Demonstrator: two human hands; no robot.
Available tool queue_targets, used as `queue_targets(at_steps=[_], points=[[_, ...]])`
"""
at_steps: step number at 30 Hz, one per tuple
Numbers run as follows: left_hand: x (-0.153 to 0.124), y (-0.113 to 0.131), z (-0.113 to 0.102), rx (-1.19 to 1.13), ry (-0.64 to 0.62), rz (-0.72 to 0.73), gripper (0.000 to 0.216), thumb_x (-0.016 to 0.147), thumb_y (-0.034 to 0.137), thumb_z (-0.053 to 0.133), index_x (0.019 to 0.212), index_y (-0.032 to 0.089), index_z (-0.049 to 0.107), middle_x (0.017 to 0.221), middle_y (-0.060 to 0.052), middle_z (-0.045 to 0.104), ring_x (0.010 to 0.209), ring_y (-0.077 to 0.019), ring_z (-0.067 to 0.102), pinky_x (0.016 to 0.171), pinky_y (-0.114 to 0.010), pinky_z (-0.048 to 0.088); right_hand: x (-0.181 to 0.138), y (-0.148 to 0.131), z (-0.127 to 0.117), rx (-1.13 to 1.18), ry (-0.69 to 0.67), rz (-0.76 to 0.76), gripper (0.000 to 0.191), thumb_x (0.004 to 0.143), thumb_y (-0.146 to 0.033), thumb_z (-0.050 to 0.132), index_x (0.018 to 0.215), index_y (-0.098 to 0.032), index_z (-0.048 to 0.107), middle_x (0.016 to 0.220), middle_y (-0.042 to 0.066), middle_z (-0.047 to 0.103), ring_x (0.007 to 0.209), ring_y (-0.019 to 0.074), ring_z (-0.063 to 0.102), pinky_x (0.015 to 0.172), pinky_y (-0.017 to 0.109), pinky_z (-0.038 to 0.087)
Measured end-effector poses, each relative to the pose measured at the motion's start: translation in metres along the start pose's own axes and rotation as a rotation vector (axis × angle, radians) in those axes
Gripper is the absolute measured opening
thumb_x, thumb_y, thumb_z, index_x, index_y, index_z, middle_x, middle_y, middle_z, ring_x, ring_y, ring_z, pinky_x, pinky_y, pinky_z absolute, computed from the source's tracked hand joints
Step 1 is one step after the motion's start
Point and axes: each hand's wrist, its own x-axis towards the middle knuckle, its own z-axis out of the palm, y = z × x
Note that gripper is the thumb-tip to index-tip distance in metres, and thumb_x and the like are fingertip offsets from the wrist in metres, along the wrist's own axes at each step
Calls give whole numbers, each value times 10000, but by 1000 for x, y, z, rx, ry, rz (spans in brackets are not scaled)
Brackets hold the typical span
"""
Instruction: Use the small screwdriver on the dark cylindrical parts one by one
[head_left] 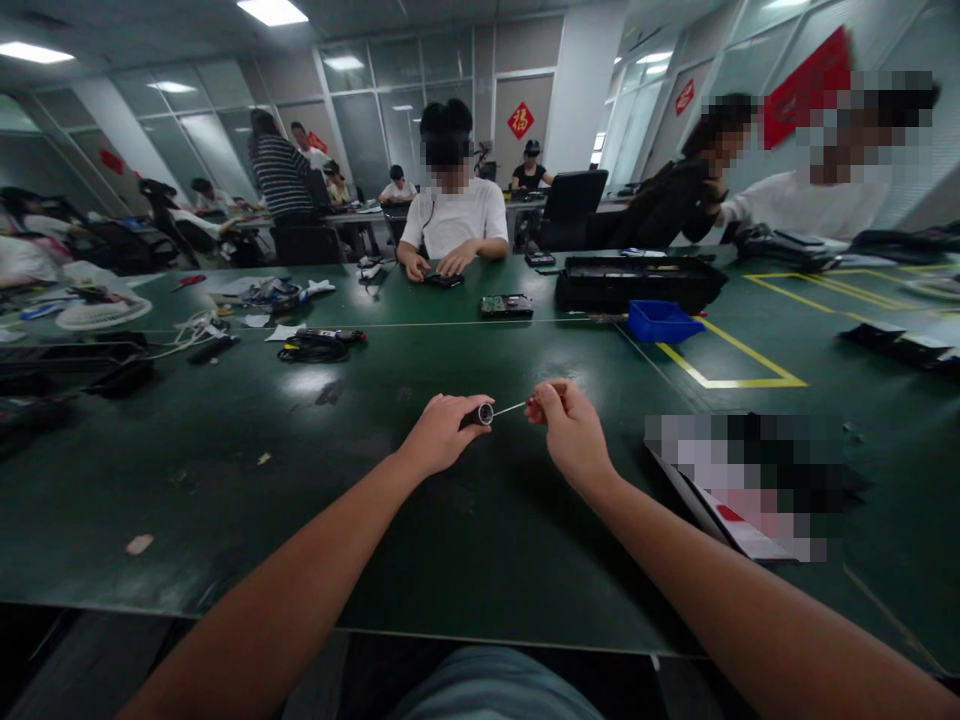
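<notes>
Above the green table (465,560), my left hand (444,428) is closed around a small black cylinder (485,413). Its round end has a silver rim and faces me, much like a flashlight head; the rest is mostly hidden by my fingers. Opposite it, my right hand (571,425) pinches a thin screwdriver (511,408) by its reddish handle, which my fingers largely cover. The metal shaft points left, its tip at or very near the rim of the cylinder; whether it touches I cannot tell.
A blue bin (664,322) stands by a long black case (637,283). An opened device (506,306) and a coiled black cable (319,346) lie farther off. At right rests a partly blurred folder (720,500). Across the table a person (456,215) handles a dark object.
</notes>
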Motion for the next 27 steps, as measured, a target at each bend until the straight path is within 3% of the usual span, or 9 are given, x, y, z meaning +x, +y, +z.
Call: queue_targets(at_steps=[10, 18, 27], points=[[-1, -3, 0, -30, 58, 2, 375, 899, 261, 705, 1271, 251, 667, 1117, -52, 712, 1051, -251, 604, 995, -441, 431, -6, -6, 1, -142, -38, -96, 250, 979, -446, 481, 988, -217, 582, 851, 46, 685, 783, 201, 666, 763, 391, 537], [-1, -4, 1, -38, 45, -1, 385, 893, 279, 716, 1274, 260, 671, 1104, -49, 715, 1026, -253, 604, 993, -446, 428, -5, -4, 2, -133, -51, -37, 248, 982, -441, 480, 986, -216, 586, 842, 44, 690, 757, 198, 657, 723, 371, 530], [0, -4, 1, -39, 19, -42, 375, 891, 292, 713, 1262, 249, 678, 1099, -56, 720, 1014, -256, 622, 966, -442, 438, -8, -14, -6, -240, 12, -196, 244, 1018, -429, 440, 1010, -230, 581, 872, 46, 697, 804, 210, 671, 762, 378, 509]])
